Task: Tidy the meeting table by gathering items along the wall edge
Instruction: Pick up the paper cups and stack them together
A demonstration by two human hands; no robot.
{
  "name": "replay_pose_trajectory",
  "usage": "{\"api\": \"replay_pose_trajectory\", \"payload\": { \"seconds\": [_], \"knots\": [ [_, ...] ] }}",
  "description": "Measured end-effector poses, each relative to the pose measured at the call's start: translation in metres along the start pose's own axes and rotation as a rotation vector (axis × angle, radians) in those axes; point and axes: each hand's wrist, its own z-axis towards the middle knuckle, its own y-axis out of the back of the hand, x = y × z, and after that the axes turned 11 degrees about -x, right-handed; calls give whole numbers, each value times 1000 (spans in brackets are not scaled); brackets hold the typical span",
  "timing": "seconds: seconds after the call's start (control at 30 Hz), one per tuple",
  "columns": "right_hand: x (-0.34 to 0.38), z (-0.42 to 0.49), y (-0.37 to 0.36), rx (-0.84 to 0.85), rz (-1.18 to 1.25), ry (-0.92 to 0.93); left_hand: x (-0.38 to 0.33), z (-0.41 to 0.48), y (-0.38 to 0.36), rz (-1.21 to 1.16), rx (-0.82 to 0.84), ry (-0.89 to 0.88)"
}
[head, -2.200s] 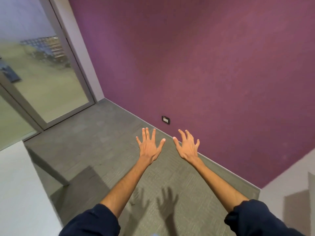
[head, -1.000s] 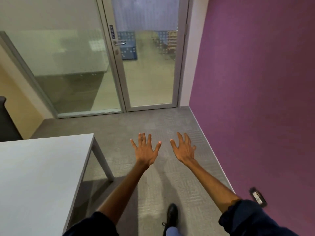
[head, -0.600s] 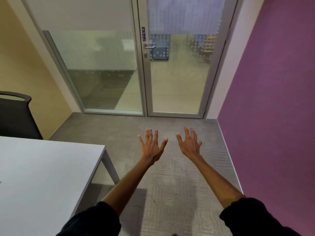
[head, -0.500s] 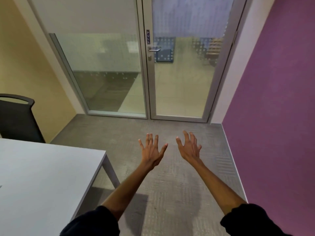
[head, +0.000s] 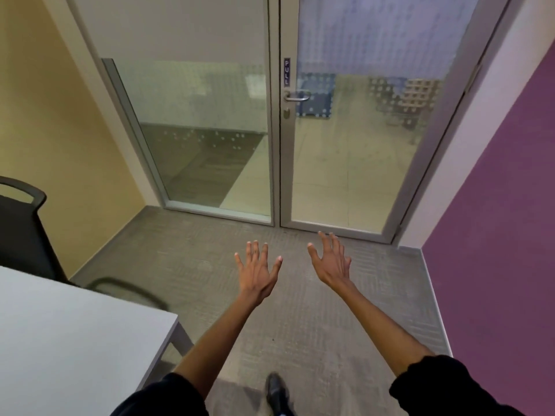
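Observation:
A white meeting table (head: 69, 340) fills the lower left, and only its bare corner shows. No loose items are in sight on it. My left hand (head: 257, 273) is stretched out in front of me over the grey carpet, fingers spread, holding nothing. My right hand (head: 330, 261) is held out beside it, also spread and empty. Both hands are to the right of the table and clear of it.
A black chair (head: 21, 232) stands at the table's far side against the yellow wall (head: 51, 121). A glass door (head: 354, 139) with a handle faces me. The purple wall (head: 495, 223) runs along the right. My black shoe (head: 276, 393) is on the carpet below.
My view has swung left from the purple wall to the glass door, bringing the table corner and chair into sight. Both hands have stayed spread and empty in front of me.

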Motion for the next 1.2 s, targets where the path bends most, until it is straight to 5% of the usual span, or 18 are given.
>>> {"api": "replay_pose_trajectory", "payload": {
  "seconds": [0.27,0.63,1.2],
  "knots": [
    [61,147,-32,-41,2,134,22,159,10,-41,-92,48],
    [131,260,-109,43,-12,256,80,262,-1,-36,-75,219],
    [286,505,-275,277,-9,557,193,506,-6,3,-211,501]
  ]
}}
